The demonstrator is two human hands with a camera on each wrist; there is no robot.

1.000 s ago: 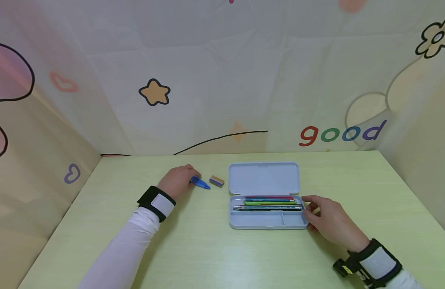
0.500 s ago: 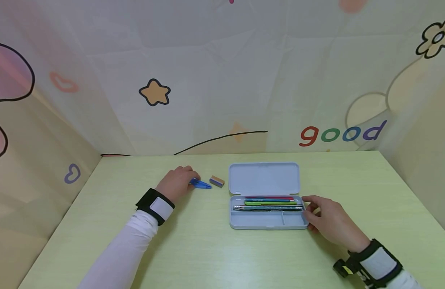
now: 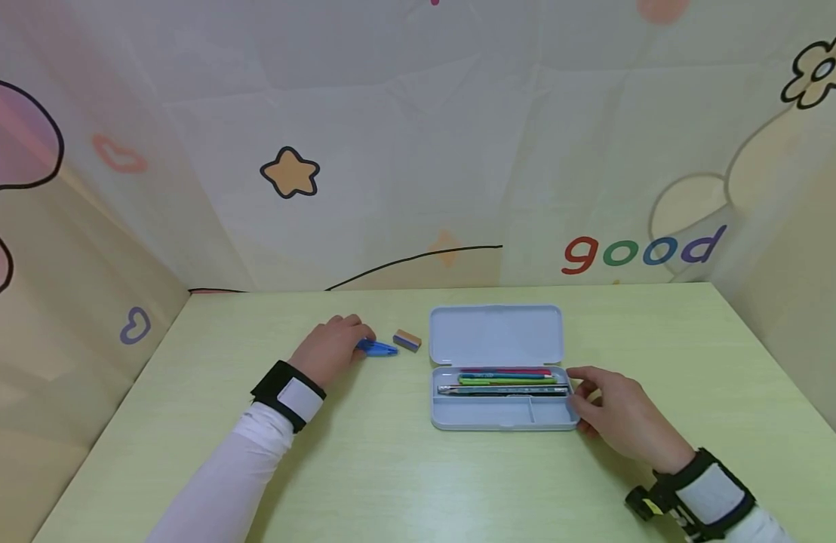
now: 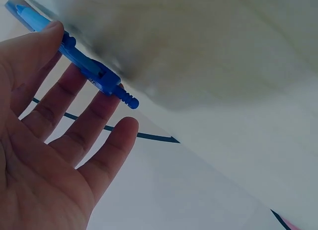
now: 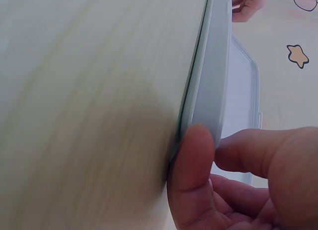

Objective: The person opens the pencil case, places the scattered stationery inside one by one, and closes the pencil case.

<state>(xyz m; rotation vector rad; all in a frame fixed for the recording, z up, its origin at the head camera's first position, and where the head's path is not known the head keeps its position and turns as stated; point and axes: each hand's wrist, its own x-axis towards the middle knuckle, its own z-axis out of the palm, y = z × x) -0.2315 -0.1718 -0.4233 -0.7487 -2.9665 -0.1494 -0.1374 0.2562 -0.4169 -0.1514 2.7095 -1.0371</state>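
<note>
My left hand (image 3: 331, 348) pinches a blue drawing compass (image 3: 377, 348) between thumb and fingertips, low over the back left of the table. In the left wrist view the compass (image 4: 82, 58) is folded, its ridged handle pointing away from the thumb. Just right of it lies a small eraser (image 3: 407, 341) with a blue-and-white band. A pale blue pencil case (image 3: 482, 413) lies with its lid (image 3: 496, 335) folded back. Several pencils (image 3: 502, 382) fill its long rear compartment. My right hand (image 3: 625, 415) grips the case's right end; the right wrist view shows thumb and finger on its wall (image 5: 211, 91).
Case and eraser share a light wooden table (image 3: 418, 483). Behind it hangs a printed cloth (image 3: 404, 151) with a star and the word "good". In front of the pencils, the case has two smaller compartments split by a divider (image 3: 531, 411).
My left hand has shifted slightly toward me, and the compass has turned to lie more level in the head view. The right hand and pencil case have stayed put.
</note>
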